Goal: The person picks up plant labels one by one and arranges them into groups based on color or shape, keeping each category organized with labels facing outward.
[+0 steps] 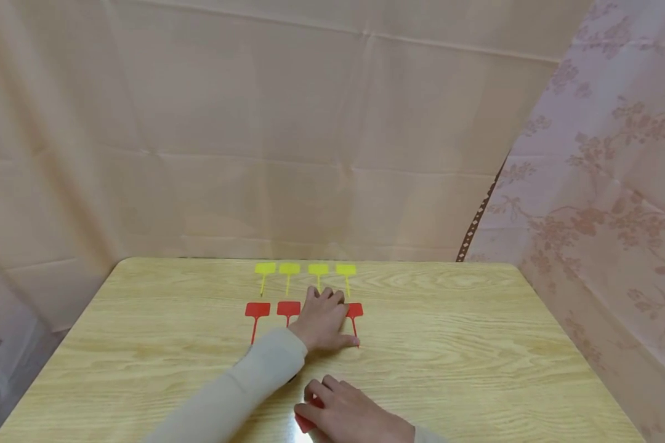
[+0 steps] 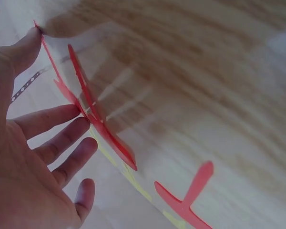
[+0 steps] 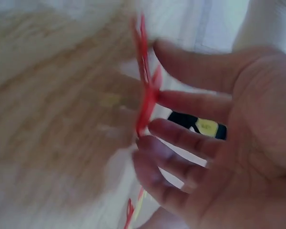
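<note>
My left hand [image 1: 321, 323] spreads over the row of red label cable ties on the wooden table. Its thumb touches the thin tail of the rightmost red tie [image 1: 354, 309], while the fingertips meet its flat head. Two more red ties, one at the left end [image 1: 257, 309] and one beside it [image 1: 289, 308], lie flat; another red tie [image 2: 109, 138] shows in the left wrist view. Nearer the front edge, my right hand [image 1: 351, 409] bends over red ties [image 1: 305, 424]. In the right wrist view its fairly straight fingertips touch the red ties [image 3: 147, 105], the thumb close beside their tails.
Behind the red row lies a row of yellow label ties [image 1: 290, 269], tails toward me. Beige cloth [image 1: 310, 154] hangs at the table's [image 1: 449, 344] far edge, with flowered cloth [image 1: 615, 184] on the right. A black and yellow item [image 3: 207, 126] shows past my right fingers.
</note>
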### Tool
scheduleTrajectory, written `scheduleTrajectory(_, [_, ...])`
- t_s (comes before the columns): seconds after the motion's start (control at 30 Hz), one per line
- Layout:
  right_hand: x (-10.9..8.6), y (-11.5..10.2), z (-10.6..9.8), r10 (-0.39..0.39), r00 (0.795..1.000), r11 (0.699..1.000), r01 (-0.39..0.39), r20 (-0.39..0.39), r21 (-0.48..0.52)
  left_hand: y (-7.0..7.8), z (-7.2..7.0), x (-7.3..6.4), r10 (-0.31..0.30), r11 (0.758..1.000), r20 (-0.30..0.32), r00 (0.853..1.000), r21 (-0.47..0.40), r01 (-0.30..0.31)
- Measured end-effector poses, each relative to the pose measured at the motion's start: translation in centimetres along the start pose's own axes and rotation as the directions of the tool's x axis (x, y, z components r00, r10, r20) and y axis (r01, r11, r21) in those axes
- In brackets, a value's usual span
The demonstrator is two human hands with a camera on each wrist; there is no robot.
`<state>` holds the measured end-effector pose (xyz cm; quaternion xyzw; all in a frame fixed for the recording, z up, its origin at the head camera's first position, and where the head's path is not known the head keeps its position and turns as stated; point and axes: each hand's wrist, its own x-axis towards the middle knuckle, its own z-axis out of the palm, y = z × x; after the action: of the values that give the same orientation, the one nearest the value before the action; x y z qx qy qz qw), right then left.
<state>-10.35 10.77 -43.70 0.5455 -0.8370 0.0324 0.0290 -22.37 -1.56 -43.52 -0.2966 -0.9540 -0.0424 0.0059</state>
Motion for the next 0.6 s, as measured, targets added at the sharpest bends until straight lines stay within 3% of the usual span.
scheduleTrajectory(0.1, [-0.4,0.3,-0.5,0.021,0.998,0.991,-0.030,0.066,0.128,0.1,0.1,0.0,-0.020,1.000,0.004,1.000,0.000,0.020])
scheduleTrajectory(0.17, [-0.6,0.5,-0.9,0.068,0.991,0.966,-0.095,0.118,0.242,0.1,0.2,-0.1,-0.033,0.999,0.004,0.999,-0.007,0.033])
scheduleTrajectory(0.27, [-0.8,0.7,-1.1,0.143,0.980,0.922,-0.183,0.138,0.341,0.2,0.2,-0.1,-0.055,0.998,0.005,0.998,-0.021,0.055])
scheduleTrajectory(0.53, [-1.2,1.1,-1.1,0.203,0.960,0.853,-0.270,0.195,0.446,0.4,0.3,0.0,-0.080,0.996,0.010,0.997,-0.041,0.081])
scheduleTrajectory(0.6, [-1.3,1.1,-1.1,0.206,0.956,0.851,-0.280,0.208,0.444,0.4,0.3,0.0,-0.081,0.996,0.014,0.997,-0.044,0.082])
